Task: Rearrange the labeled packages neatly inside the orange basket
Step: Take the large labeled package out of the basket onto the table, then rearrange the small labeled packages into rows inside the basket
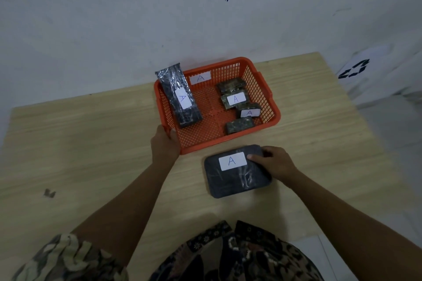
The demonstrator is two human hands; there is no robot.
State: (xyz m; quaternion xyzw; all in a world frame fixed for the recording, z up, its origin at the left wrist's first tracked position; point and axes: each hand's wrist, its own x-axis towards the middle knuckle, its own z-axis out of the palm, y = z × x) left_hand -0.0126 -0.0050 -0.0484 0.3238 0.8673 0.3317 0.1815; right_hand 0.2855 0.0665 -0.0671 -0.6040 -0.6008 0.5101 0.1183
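Observation:
An orange mesh basket with an "A" label on its back wall sits at the far side of the wooden table. Inside, a long dark package labelled "A" leans on the left rim. Several small dark packages lie along the right side, two showing "A" labels. My left hand grips the basket's near left corner. In front of the basket a flat dark package labelled "A" rests on the table, with my right hand grasping its right edge, thumb on top.
The wooden table stands against a pale wall. A small dark scrap lies at the left. White sheets with a black mark are off the table at the right.

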